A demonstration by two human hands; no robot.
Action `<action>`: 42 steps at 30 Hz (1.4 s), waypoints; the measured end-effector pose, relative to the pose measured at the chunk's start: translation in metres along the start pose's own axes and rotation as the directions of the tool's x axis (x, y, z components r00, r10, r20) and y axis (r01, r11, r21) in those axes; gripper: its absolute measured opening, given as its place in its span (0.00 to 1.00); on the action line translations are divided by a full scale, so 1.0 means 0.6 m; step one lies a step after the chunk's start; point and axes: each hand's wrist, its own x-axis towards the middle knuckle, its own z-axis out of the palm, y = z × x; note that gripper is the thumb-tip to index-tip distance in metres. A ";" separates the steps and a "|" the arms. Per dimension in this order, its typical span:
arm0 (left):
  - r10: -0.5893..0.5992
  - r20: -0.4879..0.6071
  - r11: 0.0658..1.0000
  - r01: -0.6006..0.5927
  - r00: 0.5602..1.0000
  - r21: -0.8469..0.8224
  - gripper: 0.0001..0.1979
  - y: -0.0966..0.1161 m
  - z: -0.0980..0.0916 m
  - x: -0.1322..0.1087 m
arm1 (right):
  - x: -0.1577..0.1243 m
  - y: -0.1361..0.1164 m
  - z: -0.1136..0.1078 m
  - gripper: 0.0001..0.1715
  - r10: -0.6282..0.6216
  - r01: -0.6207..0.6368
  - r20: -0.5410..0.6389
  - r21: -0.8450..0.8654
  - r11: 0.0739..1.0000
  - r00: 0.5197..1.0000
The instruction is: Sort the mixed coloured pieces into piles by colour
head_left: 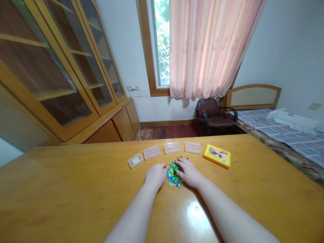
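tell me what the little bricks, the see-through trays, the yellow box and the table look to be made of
Little bricks: likely hard plastic, given their bright solid colours.
See-through trays: probably thin clear plastic; the table's tone shows through.
Yellow box: perhaps printed cardboard, judging by its pictured top.
Table: wood or wood veneer, glossy, with a bright reflection.

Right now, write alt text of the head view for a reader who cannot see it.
A person's left hand is at the left edge of a pile of small multicoloured pieces on a wooden table, and the right hand is over its right side. Four shallow translucent boxes form an arc beyond, with a flat yellow box to their right.
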 end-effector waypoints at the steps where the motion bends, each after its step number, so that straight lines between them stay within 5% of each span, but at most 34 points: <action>1: -0.014 -0.001 1.000 0.014 1.000 -0.004 0.18 0.000 -0.001 0.000 | 0.000 0.000 0.000 0.30 0.001 -0.001 -0.003 0.003 1.000 1.000; 9: -0.137 -0.001 0.987 0.137 0.991 0.084 0.17 0.010 -0.015 -0.005 | 0.000 -0.003 -0.002 0.22 -0.011 0.013 -0.093 0.023 1.000 0.996; 30: 0.020 0.090 0.999 -0.024 0.996 0.042 0.21 0.018 -0.003 -0.007 | -0.002 -0.005 -0.002 0.20 -0.059 0.060 -0.096 0.006 0.998 0.994; 36: 0.053 0.054 0.995 -0.057 0.997 0.078 0.18 0.021 -0.012 -0.012 | -0.005 -0.005 -0.002 0.25 -0.068 0.068 -0.013 -0.006 0.998 0.998; 42: 0.031 0.058 0.989 -0.039 0.998 0.142 0.16 0.022 -0.011 -0.012 | -0.001 -0.005 -0.005 0.19 -0.046 0.047 -0.113 0.009 0.999 0.993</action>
